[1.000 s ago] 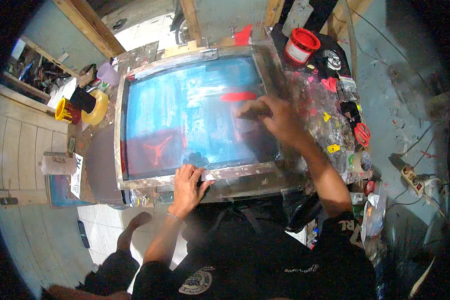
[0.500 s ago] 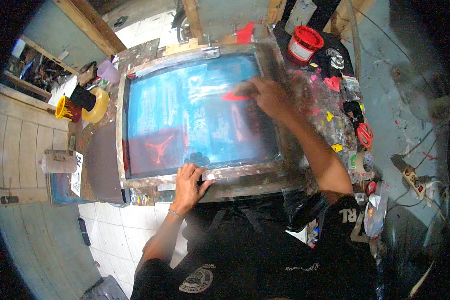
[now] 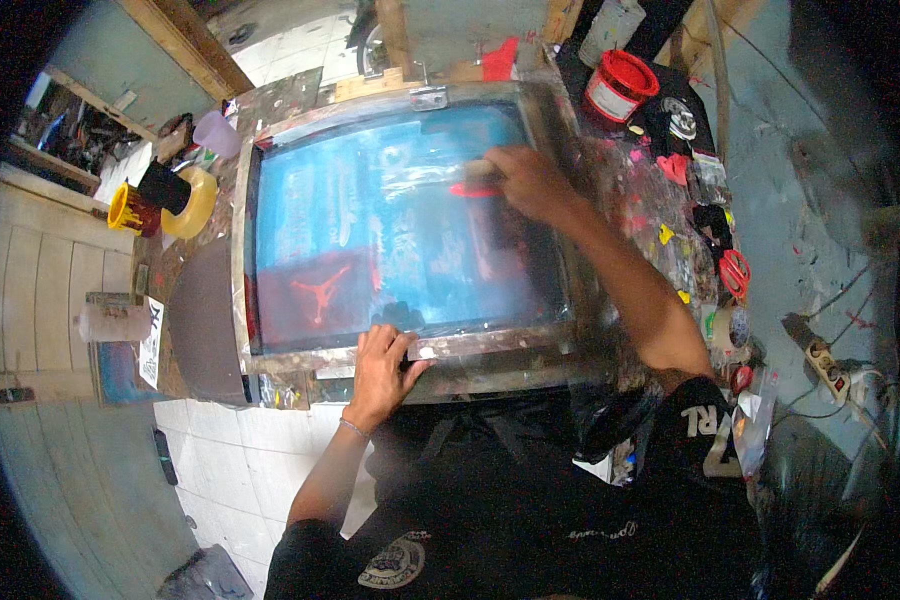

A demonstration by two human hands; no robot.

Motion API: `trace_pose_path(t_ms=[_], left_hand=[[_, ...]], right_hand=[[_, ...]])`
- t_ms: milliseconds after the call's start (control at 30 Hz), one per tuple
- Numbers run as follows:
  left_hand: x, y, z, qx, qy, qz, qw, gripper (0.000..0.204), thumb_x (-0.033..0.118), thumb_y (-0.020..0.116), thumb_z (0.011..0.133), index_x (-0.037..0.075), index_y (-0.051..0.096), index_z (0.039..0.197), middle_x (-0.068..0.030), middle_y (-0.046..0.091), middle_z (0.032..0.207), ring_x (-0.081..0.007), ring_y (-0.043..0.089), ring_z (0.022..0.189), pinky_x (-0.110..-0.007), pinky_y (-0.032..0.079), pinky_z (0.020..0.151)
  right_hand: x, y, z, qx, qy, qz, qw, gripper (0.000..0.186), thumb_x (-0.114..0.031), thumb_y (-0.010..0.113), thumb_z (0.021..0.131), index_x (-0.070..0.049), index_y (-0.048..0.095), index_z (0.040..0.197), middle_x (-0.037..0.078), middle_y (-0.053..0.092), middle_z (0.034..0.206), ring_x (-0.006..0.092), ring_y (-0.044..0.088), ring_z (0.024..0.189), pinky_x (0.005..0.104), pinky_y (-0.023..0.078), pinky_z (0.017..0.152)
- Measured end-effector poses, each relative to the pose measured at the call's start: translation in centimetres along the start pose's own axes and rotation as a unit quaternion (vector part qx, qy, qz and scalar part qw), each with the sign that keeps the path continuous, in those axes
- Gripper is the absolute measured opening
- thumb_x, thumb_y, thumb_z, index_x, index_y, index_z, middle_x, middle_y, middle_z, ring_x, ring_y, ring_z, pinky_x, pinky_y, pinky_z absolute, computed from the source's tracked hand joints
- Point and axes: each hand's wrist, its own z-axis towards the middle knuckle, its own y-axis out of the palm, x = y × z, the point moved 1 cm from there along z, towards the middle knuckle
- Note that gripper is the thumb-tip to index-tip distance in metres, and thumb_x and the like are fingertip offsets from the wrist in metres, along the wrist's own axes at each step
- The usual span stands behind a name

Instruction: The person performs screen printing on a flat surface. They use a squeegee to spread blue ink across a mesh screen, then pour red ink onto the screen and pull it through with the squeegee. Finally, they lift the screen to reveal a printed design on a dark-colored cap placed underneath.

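Observation:
A wood-edged screen frame (image 3: 242, 250) with blue mesh (image 3: 315, 190) lies on a paint-stained table (image 3: 205, 290). A pale figure shape sits in a reddish area at the mesh's lower left. My left hand (image 3: 380, 365) grips the frame's near edge, fingers curled over it. My right hand (image 3: 525, 185) is closed on a small, blurred tan squeegee (image 3: 482, 167) at the upper right of the mesh, just above a streak of red ink (image 3: 467, 190).
A red ink tub (image 3: 618, 90) stands at the back right, red scissors (image 3: 734, 273) along the right edge. Yellow tape (image 3: 192, 205), a yellow-rimmed cup (image 3: 130, 210) and a lilac cup (image 3: 215, 133) are at left. A power strip (image 3: 825, 360) with cables is at the right wall.
My right hand has moved away from me, higher on the mesh, with the squeegee. My left hand stayed on the frame. A person's leg seen earlier at lower left is out of view.

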Motion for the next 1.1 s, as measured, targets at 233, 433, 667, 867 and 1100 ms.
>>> trace_pose_path(t_ms=[233, 433, 667, 867, 1100], left_hand=[[-0.1, 0.0, 0.0, -0.001, 0.002, 0.001, 1.000, 0.042, 0.023, 0.083, 0.074, 0.004, 0.065, 0.106, -0.0084, 0.053, 0.092, -0.0281, 0.051, 0.089, -0.040, 0.039, 0.078], [0.0, 0.2, 0.1, -0.006, -0.009, 0.009, 1.000, 0.040, 0.025, 0.083, 0.075, 0.003, 0.067, 0.105, -0.0092, 0.054, 0.091, -0.0287, 0.051, 0.088, -0.041, 0.039, 0.078], [0.3, -0.1, 0.1, -0.010, -0.012, 0.012, 1.000, 0.040, 0.027, 0.082, 0.077, 0.002, 0.067, 0.104, -0.0101, 0.053, 0.088, -0.0288, 0.050, 0.086, -0.039, 0.037, 0.077], [0.8, -0.3, 0.2, 0.007, -0.002, 0.012, 1.000, 0.039, 0.025, 0.083, 0.076, 0.003, 0.067, 0.103, -0.0089, 0.050, 0.084, -0.0275, 0.049, 0.083, -0.039, 0.037, 0.075], [0.8, -0.1, 0.2, 0.019, 0.015, 0.011, 1.000, 0.039, 0.024, 0.083, 0.077, 0.002, 0.067, 0.104, -0.0086, 0.049, 0.084, -0.0273, 0.046, 0.079, -0.039, 0.036, 0.074]], right_hand=[[-0.6, -0.6, 1.5, -0.053, 0.030, 0.003, 0.998, 0.037, -0.001, 0.054, 0.076, -0.004, 0.059, 0.113, 0.026, 0.065, 0.098, 0.0470, 0.061, 0.097, 0.0545, 0.047, 0.083], [-0.4, -0.5, -0.4, -0.037, -0.016, 0.014, 0.999, 0.030, -0.001, 0.053, 0.076, -0.004, 0.058, 0.105, 0.025, 0.063, 0.092, 0.0473, 0.060, 0.094, 0.0546, 0.047, 0.082], [-3.4, -0.7, -4.4, -0.055, -0.003, 0.025, 0.998, 0.033, 0.000, 0.055, 0.077, -0.004, 0.060, 0.109, 0.022, 0.065, 0.094, 0.0443, 0.062, 0.095, 0.0521, 0.049, 0.084], [-6.6, -0.5, -9.8, -0.043, 0.006, 0.052, 0.998, 0.038, 0.005, 0.052, 0.077, -0.006, 0.063, 0.111, 0.019, 0.066, 0.101, 0.0408, 0.061, 0.099, 0.0490, 0.049, 0.088], [-11.3, -1.4, -15.6, -0.026, 0.003, 0.004, 1.000, 0.028, -0.001, 0.059, 0.080, -0.004, 0.061, 0.107, 0.017, 0.064, 0.100, 0.0376, 0.061, 0.098, 0.0469, 0.051, 0.085]])
